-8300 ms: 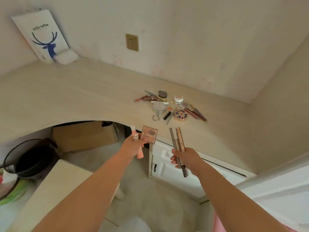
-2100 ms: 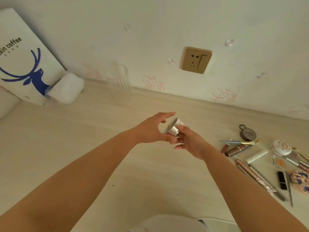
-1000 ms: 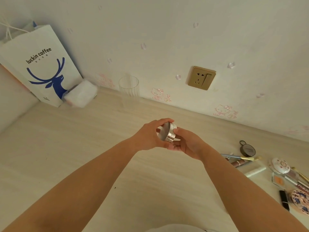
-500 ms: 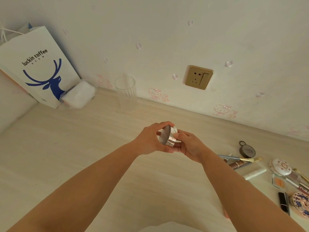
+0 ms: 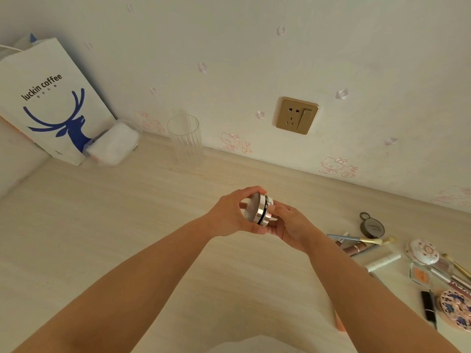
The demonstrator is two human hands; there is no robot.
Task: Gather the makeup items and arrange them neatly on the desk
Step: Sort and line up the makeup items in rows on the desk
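two hands on silver compact (image 5: 258, 210) | glass (image 5: 184, 140) behind | makeup clutter (image 5: 420, 263) right

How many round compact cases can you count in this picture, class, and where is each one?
4: a silver compact held in both hands, a dark compact near the wall, a white floral compact and a patterned compact at the right edge. Others may lie out of view.

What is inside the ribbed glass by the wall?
The ribbed glass looks empty: the wall and desk show through it. Its very bottom is too blurred to tell.
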